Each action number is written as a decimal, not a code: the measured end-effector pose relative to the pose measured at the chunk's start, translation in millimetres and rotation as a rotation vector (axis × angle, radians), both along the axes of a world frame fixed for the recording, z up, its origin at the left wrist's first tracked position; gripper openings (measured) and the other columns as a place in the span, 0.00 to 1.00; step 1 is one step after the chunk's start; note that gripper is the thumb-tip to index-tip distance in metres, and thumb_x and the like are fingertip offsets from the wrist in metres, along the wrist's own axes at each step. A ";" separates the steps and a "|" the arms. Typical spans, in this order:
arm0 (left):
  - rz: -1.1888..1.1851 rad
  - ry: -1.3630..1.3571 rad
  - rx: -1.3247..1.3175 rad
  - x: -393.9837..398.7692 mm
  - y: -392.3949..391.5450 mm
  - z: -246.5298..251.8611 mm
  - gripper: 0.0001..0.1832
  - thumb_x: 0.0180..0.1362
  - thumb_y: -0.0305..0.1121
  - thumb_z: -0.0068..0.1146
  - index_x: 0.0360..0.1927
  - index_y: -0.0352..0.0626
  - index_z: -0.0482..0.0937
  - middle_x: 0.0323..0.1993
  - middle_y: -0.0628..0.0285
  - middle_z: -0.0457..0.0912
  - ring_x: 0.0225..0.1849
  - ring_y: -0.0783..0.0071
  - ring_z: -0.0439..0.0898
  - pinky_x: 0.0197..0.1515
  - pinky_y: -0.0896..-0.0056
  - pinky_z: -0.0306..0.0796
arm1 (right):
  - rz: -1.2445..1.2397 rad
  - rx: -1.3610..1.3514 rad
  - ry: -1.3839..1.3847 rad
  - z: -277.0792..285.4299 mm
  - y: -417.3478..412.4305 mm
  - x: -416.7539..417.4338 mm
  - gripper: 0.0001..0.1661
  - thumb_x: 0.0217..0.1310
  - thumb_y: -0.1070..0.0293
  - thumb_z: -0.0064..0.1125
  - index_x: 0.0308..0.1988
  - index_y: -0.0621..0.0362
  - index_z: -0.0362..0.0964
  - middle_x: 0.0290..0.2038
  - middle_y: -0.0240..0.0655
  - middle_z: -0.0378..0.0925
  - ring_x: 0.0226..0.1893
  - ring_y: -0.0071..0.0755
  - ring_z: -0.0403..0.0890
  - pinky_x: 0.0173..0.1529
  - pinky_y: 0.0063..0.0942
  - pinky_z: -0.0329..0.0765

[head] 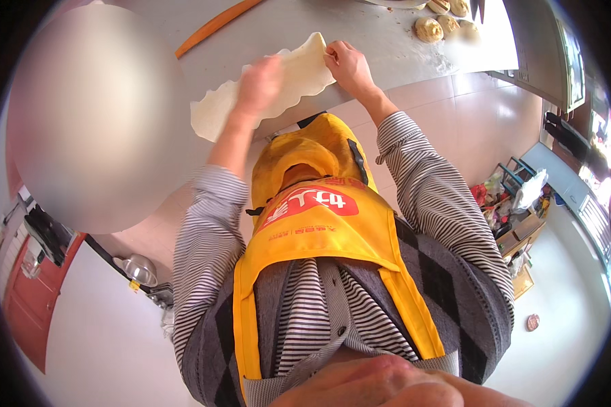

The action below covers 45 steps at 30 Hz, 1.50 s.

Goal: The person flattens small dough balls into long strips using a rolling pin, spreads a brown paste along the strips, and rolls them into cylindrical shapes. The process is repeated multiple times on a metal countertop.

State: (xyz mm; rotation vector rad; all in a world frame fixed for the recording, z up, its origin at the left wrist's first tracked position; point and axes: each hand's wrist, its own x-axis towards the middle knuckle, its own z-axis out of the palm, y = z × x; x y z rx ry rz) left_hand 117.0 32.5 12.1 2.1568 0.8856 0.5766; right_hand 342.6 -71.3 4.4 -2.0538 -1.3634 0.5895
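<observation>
A long, thin sheet of rolled dough [305, 76] with wavy edges lies slantwise along the front of the metal worktop [387, 25]. Its lower left part reaches the worktop's near edge. At the sheet's right end, my right hand [349, 66] pinches the dough's edge between thumb and fingers. My left hand [259, 86] is over the middle of the sheet, smeared by motion. Its fingers are curled, but whether they grip dough cannot be made out. Beyond the sheet, to the upper left, lies a tapered wooden rolling pin [216, 25].
Several round dough pieces [428, 29] rest at the worktop's far right, near a partly visible bowl rim [394, 3]. A large blurred patch hides the left side. Tiled floor [438, 112] shows below the edge. Behind me on the right stands a cluttered shelf [519, 229].
</observation>
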 end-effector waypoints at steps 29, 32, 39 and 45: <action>0.206 0.360 0.332 -105.0 -65.1 9.1 0.35 0.66 0.35 0.57 0.74 0.35 0.62 0.71 0.45 0.69 0.73 0.40 0.66 0.75 0.44 0.58 | -0.653 0.075 1.559 -7.9 26.2 -71.0 0.21 0.80 0.66 0.44 0.64 0.61 0.69 0.59 0.44 0.77 0.60 0.47 0.78 0.67 0.51 0.76; 0.214 0.418 0.300 -159.1 -58.0 -26.8 0.36 0.66 0.40 0.59 0.75 0.40 0.61 0.73 0.50 0.67 0.74 0.48 0.64 0.74 0.45 0.58 | -0.239 -0.059 1.814 15.0 44.8 -187.6 0.22 0.76 0.70 0.47 0.65 0.63 0.69 0.61 0.45 0.74 0.60 0.45 0.78 0.65 0.42 0.76; 0.167 0.178 -0.096 -198.7 -57.7 -132.5 0.36 0.62 0.43 0.62 0.73 0.48 0.66 0.70 0.57 0.70 0.73 0.59 0.66 0.72 0.37 0.59 | 0.189 -0.101 1.907 250.8 33.6 -255.1 0.21 0.76 0.66 0.53 0.63 0.62 0.71 0.55 0.38 0.81 0.56 0.37 0.80 0.64 0.41 0.77; 0.211 0.581 0.292 -171.8 -63.4 -37.1 0.37 0.70 0.50 0.53 0.77 0.44 0.61 0.81 0.56 0.54 0.83 0.54 0.47 0.78 0.32 0.46 | -0.229 0.297 1.431 204.8 2.6 6.2 0.27 0.77 0.68 0.48 0.69 0.66 0.64 0.68 0.46 0.71 0.69 0.44 0.71 0.75 0.48 0.66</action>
